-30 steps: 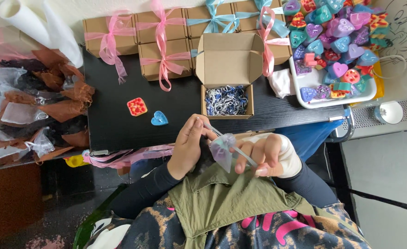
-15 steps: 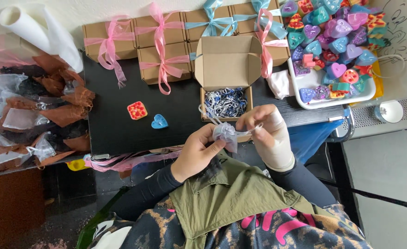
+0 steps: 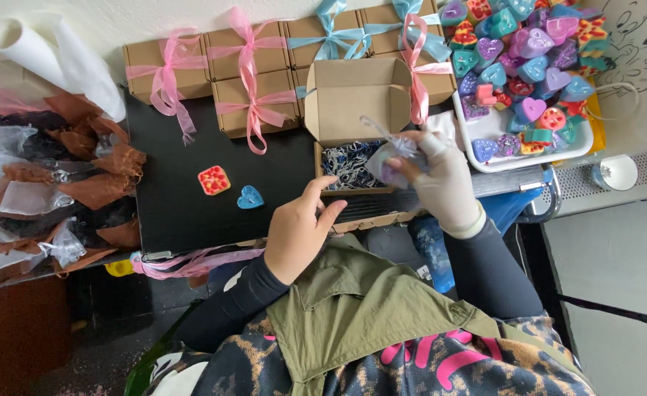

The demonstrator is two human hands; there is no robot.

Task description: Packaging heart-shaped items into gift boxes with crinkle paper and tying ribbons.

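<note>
Right now the small sheer pouch [image 3: 388,158] hangs over the open cardboard box [image 3: 353,95], just above its blue-white paper shred [image 3: 344,165], pinched by its drawstring end in the right hand [image 3: 440,180]. Left hand [image 3: 298,231], fingers loosely spread, steadies the box's front edge w/ fingertips. Risk: pinch is thin, so pouch could slip and land askew on the box wall or the black table [image 3: 177,198]; box may also slide if nudged.

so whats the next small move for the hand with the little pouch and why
Probably lower the pouch into the open box: the right hand holds it cinched just above the shredded filling, and the left hand steadies the front edge.
</note>
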